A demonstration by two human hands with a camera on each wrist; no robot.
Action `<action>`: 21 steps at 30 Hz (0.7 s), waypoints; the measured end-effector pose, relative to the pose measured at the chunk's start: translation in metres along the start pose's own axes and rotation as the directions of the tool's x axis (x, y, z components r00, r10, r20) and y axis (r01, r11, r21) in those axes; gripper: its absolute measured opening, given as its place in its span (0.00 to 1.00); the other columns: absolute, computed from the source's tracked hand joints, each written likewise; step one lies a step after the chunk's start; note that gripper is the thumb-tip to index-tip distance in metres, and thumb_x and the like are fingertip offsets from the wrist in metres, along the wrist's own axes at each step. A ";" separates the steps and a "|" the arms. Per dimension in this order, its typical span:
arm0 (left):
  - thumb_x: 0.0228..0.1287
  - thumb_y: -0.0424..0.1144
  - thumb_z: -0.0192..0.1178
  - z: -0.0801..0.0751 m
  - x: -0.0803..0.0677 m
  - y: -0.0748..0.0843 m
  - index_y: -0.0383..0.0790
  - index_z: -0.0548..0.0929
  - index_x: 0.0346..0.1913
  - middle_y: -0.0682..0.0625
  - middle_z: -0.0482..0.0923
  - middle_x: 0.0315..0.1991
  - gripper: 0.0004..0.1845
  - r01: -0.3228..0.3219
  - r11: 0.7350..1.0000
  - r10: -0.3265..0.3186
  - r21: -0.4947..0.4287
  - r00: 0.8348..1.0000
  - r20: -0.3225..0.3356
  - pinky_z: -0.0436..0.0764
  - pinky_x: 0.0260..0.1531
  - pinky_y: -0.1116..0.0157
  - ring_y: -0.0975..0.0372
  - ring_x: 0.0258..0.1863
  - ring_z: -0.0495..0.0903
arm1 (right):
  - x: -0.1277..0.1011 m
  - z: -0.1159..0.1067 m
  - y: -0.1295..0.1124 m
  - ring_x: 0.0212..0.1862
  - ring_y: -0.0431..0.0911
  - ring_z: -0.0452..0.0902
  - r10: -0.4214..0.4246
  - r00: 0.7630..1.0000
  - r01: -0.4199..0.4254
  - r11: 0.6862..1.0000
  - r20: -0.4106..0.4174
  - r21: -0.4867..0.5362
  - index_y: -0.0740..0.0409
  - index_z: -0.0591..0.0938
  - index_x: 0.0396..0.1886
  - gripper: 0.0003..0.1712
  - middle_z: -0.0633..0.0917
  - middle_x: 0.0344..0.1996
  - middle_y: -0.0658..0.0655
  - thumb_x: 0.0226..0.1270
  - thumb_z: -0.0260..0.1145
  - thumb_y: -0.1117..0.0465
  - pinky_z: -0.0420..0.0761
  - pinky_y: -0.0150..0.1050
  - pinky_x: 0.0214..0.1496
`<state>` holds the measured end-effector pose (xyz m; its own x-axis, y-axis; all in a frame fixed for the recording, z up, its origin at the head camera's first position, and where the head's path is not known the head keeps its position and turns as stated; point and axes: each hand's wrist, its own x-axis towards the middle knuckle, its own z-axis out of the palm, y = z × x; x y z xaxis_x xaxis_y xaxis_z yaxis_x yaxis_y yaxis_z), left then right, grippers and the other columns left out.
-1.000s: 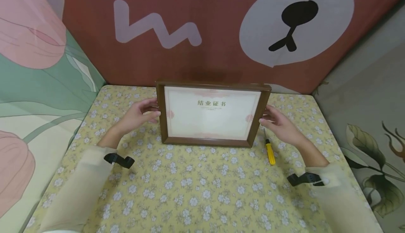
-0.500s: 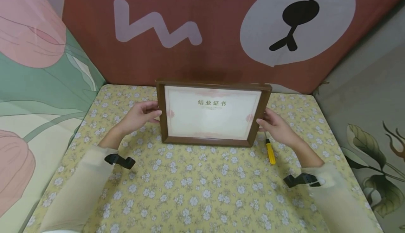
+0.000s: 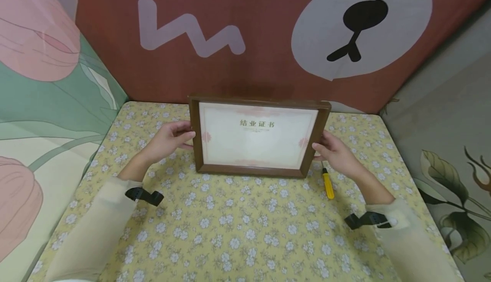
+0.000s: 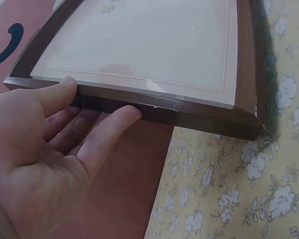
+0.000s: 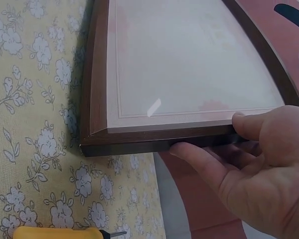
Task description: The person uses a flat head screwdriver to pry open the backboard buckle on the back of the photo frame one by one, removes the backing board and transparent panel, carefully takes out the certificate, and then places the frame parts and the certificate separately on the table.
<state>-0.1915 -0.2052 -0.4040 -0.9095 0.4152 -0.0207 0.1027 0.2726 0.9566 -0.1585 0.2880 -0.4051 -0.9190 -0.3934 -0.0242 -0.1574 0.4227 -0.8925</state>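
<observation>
Fingers [image 4: 112, 130] of left hand [image 3: 166, 139] curled behind the left side of a brown picture frame [image 3: 310, 145], thumb laid on its front edge, gripping it. Frame standing upright on its lower edge near the far edge of the table [image 3: 238, 231], roughly midway between the left and right edges, tilted slightly back. Inside the frame, a pale certificate [image 3: 255, 139] with a pink border and a line of dark characters near the top, facing the camera. Fingers [image 5: 199, 159] of right hand [image 3: 337, 156] wrapped behind the frame's right side, thumb pressed on the front edge, holding it likewise. Both wrists ringed by black straps over cream sleeves.

Just right of the frame's lower right corner, under the right hand: a yellow-handled screwdriver [image 3: 327, 184] lying flat on the yellow floral tablecloth, its tip hidden by the hand in the head view, showing as dark metal in the right wrist view. Behind the far edge of the table, a red-brown backdrop [image 3: 268, 73] with a pale zigzag and a white oval bearing a black nose-and-mouth mark. Left and right edges flanked by flower-printed panels.
</observation>
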 end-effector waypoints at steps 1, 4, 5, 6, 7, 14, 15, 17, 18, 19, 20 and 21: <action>0.79 0.35 0.55 0.000 0.000 0.001 0.26 0.69 0.71 0.32 0.72 0.63 0.25 -0.003 1.000 0.003 -0.003 1.000 -0.004 0.87 0.49 0.52 0.46 0.58 0.77 | 0.000 0.000 -0.001 0.65 0.64 0.72 -0.001 1.000 0.001 1.000 0.000 0.004 0.53 0.53 0.83 0.32 0.72 0.66 0.67 0.85 0.49 0.59 0.84 0.59 0.55; 0.79 0.36 0.54 0.000 -0.001 0.004 0.26 0.68 0.72 0.32 0.72 0.64 0.25 -0.009 1.000 0.008 -0.007 1.000 -0.013 0.88 0.48 0.53 0.49 0.58 0.77 | -0.001 -0.002 -0.002 0.68 0.64 0.69 0.004 1.000 -0.004 1.000 -0.006 0.019 0.54 0.52 0.83 0.33 0.69 0.70 0.67 0.85 0.47 0.56 0.84 0.55 0.56; 0.79 0.36 0.54 0.000 -0.001 0.005 0.27 0.68 0.72 0.33 0.72 0.64 0.25 -0.009 1.000 0.009 -0.009 1.000 -0.015 0.88 0.48 0.53 0.49 0.58 0.78 | -0.002 -0.002 -0.003 0.69 0.64 0.67 0.009 1.000 -0.009 1.000 -0.007 0.029 0.55 0.51 0.83 0.33 0.68 0.71 0.67 0.86 0.47 0.55 0.84 0.54 0.57; 0.79 0.36 0.54 0.000 -0.001 0.006 0.27 0.68 0.72 0.33 0.72 0.64 0.25 -0.010 1.000 0.010 -0.014 1.000 -0.016 0.87 0.48 0.52 0.50 0.58 0.78 | -0.003 -0.002 -0.004 0.70 0.65 0.66 0.017 1.000 -0.017 0.999 -0.012 0.033 0.56 0.51 0.83 0.33 0.66 0.72 0.67 0.86 0.47 0.54 0.84 0.54 0.57; 0.80 0.37 0.54 0.001 -0.001 0.007 0.27 0.68 0.72 0.33 0.71 0.65 0.25 -0.011 1.000 0.010 -0.017 1.000 -0.019 0.87 0.49 0.51 0.50 0.58 0.78 | -0.003 -0.002 -0.005 0.70 0.65 0.65 0.027 0.999 -0.026 0.999 -0.018 0.037 0.56 0.51 0.83 0.34 0.65 0.73 0.68 0.86 0.46 0.53 0.84 0.52 0.58; 0.80 0.37 0.52 0.001 -0.001 0.010 0.28 0.64 0.75 0.32 0.69 0.67 0.27 -0.021 1.000 0.020 -0.011 0.997 -0.069 0.87 0.51 0.56 0.52 0.60 0.77 | -0.006 -0.002 -0.011 0.75 0.64 0.57 0.100 0.994 -0.095 0.987 -0.035 0.129 0.56 0.48 0.84 0.38 0.59 0.77 0.67 0.85 0.43 0.44 0.83 0.37 0.61; 0.80 0.37 0.52 0.002 -0.001 0.010 0.28 0.65 0.75 0.32 0.69 0.67 0.27 -0.028 1.000 0.027 -0.014 0.997 -0.076 0.87 0.51 0.57 0.54 0.59 0.78 | -0.006 -0.002 -0.012 0.76 0.63 0.55 0.102 0.994 -0.097 0.984 -0.029 0.153 0.55 0.47 0.84 0.38 0.59 0.77 0.67 0.84 0.42 0.43 0.82 0.36 0.62; 0.80 0.37 0.52 0.002 -0.001 0.010 0.29 0.66 0.74 0.33 0.70 0.66 0.26 -0.048 0.998 0.046 -0.026 0.995 -0.088 0.87 0.51 0.59 0.58 0.57 0.79 | -0.007 -0.002 -0.014 0.76 0.64 0.54 0.098 0.995 -0.093 0.974 -0.016 0.207 0.54 0.46 0.84 0.40 0.58 0.77 0.68 0.83 0.38 0.40 0.77 0.40 0.68; 0.80 0.37 0.53 0.003 -0.001 0.010 0.30 0.67 0.74 0.33 0.71 0.66 0.26 -0.062 0.998 0.059 -0.028 0.994 -0.097 0.86 0.51 0.59 0.61 0.55 0.80 | -0.007 -0.002 -0.015 0.77 0.63 0.52 0.090 0.996 -0.085 0.966 -0.010 0.242 0.53 0.46 0.84 0.40 0.57 0.77 0.68 0.83 0.36 0.38 0.73 0.44 0.72; 0.80 0.37 0.53 0.004 -0.001 0.010 0.31 0.69 0.73 0.34 0.73 0.64 0.25 -0.076 0.996 0.072 -0.035 0.992 -0.105 0.86 0.51 0.59 0.63 0.54 0.81 | -0.006 -0.002 -0.016 0.78 0.62 0.50 0.078 0.997 -0.073 0.957 -0.005 0.281 0.53 0.46 0.84 0.40 0.57 0.78 0.68 0.82 0.34 0.37 0.67 0.48 0.76; 0.79 0.36 0.53 0.005 -0.001 0.011 0.31 0.69 0.73 0.34 0.74 0.64 0.24 -0.090 0.995 0.084 -0.043 0.990 -0.114 0.86 0.51 0.59 0.64 0.53 0.81 | -0.006 -0.001 -0.016 0.79 0.60 0.50 0.059 0.998 -0.054 0.944 -0.005 0.326 0.52 0.47 0.84 0.40 0.58 0.77 0.66 0.82 0.32 0.36 0.61 0.53 0.79; 0.79 0.36 0.53 0.006 0.000 0.011 0.31 0.70 0.73 0.35 0.74 0.63 0.24 -0.103 0.994 0.096 -0.049 0.987 -0.125 0.87 0.51 0.60 0.66 0.52 0.81 | -0.005 -0.001 -0.017 0.79 0.58 0.50 0.041 0.999 -0.035 0.929 -0.009 0.369 0.52 0.49 0.83 0.41 0.60 0.76 0.64 0.81 0.31 0.35 0.55 0.57 0.80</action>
<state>-0.1874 -0.1970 -0.3948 -0.9388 0.3273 0.1075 0.1755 0.1856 0.9668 -0.1513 0.2838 -0.3895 -0.9280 -0.3683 -0.0569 0.0193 0.1049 -0.9943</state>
